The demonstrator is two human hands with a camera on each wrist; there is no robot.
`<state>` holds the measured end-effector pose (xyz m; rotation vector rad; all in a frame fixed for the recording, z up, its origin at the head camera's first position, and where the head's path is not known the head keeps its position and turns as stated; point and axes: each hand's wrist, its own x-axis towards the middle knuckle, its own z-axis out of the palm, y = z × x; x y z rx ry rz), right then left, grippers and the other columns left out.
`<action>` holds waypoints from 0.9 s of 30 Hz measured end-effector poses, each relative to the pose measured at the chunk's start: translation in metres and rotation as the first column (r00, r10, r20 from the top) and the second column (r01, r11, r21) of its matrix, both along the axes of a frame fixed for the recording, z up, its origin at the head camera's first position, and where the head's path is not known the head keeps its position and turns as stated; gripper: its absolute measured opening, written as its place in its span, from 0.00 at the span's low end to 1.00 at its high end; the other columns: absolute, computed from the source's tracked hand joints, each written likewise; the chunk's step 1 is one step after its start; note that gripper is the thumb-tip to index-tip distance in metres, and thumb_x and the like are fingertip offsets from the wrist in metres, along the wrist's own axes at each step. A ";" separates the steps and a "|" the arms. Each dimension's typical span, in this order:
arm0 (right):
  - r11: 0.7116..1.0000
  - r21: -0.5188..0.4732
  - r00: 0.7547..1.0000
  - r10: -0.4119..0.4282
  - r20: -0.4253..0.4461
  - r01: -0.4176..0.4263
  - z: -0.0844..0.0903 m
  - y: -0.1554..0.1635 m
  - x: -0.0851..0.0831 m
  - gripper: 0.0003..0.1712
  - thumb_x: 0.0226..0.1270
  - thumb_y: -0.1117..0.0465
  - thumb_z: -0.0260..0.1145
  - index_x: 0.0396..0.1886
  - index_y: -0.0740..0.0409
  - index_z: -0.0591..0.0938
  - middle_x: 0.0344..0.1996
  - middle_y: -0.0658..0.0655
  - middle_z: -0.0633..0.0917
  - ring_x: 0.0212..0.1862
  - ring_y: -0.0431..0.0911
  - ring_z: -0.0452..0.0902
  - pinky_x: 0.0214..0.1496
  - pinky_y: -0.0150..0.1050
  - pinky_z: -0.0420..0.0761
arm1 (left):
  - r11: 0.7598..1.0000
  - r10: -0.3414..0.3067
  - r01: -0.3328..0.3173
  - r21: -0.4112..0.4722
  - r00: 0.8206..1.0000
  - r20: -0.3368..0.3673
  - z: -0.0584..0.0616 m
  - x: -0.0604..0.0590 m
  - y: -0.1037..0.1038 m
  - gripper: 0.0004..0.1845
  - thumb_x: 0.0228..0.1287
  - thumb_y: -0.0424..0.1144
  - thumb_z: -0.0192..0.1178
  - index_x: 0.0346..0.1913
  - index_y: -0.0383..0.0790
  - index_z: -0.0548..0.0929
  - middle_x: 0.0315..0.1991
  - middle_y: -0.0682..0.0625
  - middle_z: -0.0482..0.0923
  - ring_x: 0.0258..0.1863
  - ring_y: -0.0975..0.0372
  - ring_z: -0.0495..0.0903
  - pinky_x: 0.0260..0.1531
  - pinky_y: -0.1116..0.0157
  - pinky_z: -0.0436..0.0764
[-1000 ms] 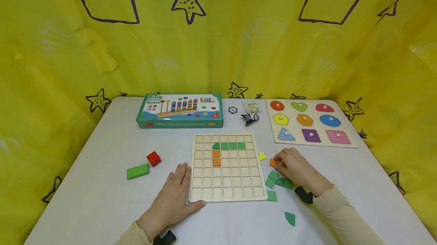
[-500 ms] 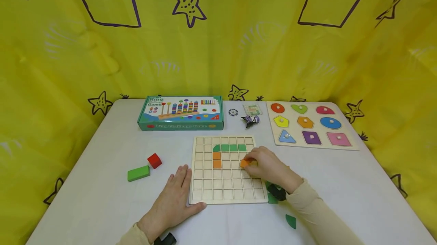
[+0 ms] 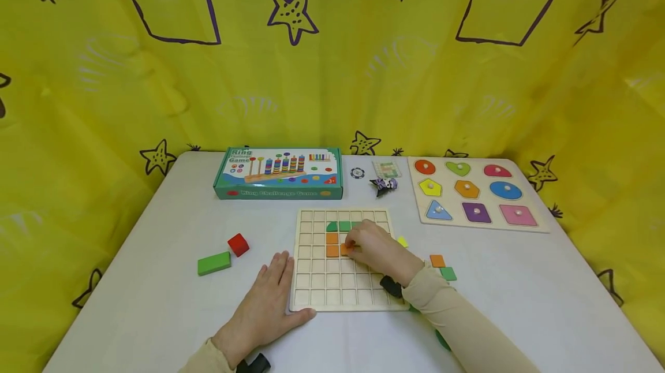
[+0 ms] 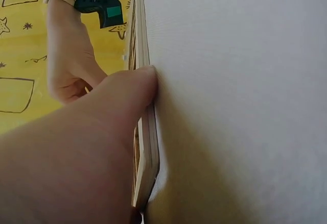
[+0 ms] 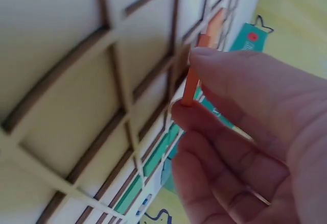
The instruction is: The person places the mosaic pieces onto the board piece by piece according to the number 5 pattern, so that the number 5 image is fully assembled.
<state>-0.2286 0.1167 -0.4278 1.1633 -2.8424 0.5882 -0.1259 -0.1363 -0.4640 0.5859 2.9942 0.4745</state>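
Note:
My right hand (image 3: 378, 249) pinches an orange square tile (image 5: 192, 78) between thumb and fingertips, right over the wooden grid board (image 3: 317, 289). In the head view this tile sits just right of the lower of two orange tiles (image 3: 332, 238) stacked in one column. A row of green tiles (image 3: 344, 226) lies in the grid above, partly covered by the right hand. My left hand (image 3: 265, 309) lies with straight fingers along the board's left edge, its thumb at the front corner. From the left wrist view, that thumb (image 4: 135, 83) presses against the board's side.
Right of the board lie a loose orange tile (image 3: 437, 261), a green tile (image 3: 448, 273) and a yellow piece (image 3: 402, 241); the forearm hides others. A green block (image 3: 214, 264) and red cube (image 3: 238, 245) stand left. Behind are a game box (image 3: 277, 174) and a shape puzzle (image 3: 483, 211).
My right hand has carried an orange tile leftward from the loose pieces to the grid, beside the lower orange tile. My left hand has stayed at the board's edge.

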 end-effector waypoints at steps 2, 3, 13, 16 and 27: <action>1.000 0.010 0.999 0.016 -0.033 -0.015 -0.002 0.001 0.000 0.03 0.59 0.65 0.74 0.32 0.58 0.87 0.31 0.49 0.84 0.38 0.46 0.76 0.43 0.39 0.79 | 1.000 0.002 -0.002 -0.002 1.000 -0.001 0.000 0.000 0.000 0.57 0.56 0.72 0.56 0.72 0.25 0.59 0.74 0.35 0.53 0.73 0.44 0.51 0.67 0.45 0.57; 0.999 0.014 0.998 0.029 -0.049 -0.029 -0.003 0.001 0.001 0.03 0.59 0.65 0.74 0.32 0.58 0.87 0.30 0.49 0.84 0.38 0.46 0.76 0.43 0.39 0.79 | 1.000 0.004 -0.004 -0.006 1.000 -0.001 0.000 0.000 0.000 0.57 0.56 0.73 0.56 0.72 0.25 0.59 0.74 0.35 0.53 0.73 0.44 0.51 0.67 0.45 0.57; 0.993 0.081 0.985 0.095 -0.146 -0.083 -0.003 0.009 0.008 0.05 0.62 0.62 0.72 0.37 0.54 0.89 0.39 0.51 0.86 0.44 0.48 0.76 0.48 0.43 0.77 | 1.000 0.001 -0.001 0.009 1.000 -0.008 0.000 0.000 -0.001 0.57 0.57 0.71 0.58 0.71 0.24 0.59 0.73 0.34 0.53 0.72 0.44 0.52 0.66 0.44 0.58; 0.998 0.031 0.993 0.064 -0.103 -0.061 -0.001 0.025 0.013 0.08 0.63 0.63 0.70 0.42 0.56 0.89 0.44 0.54 0.85 0.48 0.50 0.75 0.51 0.46 0.76 | 1.000 0.007 -0.007 -0.005 1.000 -0.007 -0.001 0.000 0.000 0.57 0.56 0.71 0.58 0.72 0.25 0.59 0.73 0.34 0.53 0.73 0.44 0.51 0.66 0.45 0.58; 0.960 0.033 0.960 -0.279 0.026 0.278 0.001 0.126 0.027 0.11 0.61 0.65 0.72 0.43 0.59 0.88 0.40 0.52 0.84 0.46 0.51 0.75 0.50 0.50 0.77 | 1.000 0.005 -0.005 -0.018 1.000 -0.019 -0.002 -0.001 0.000 0.57 0.56 0.71 0.59 0.72 0.25 0.59 0.73 0.35 0.54 0.72 0.44 0.52 0.67 0.45 0.58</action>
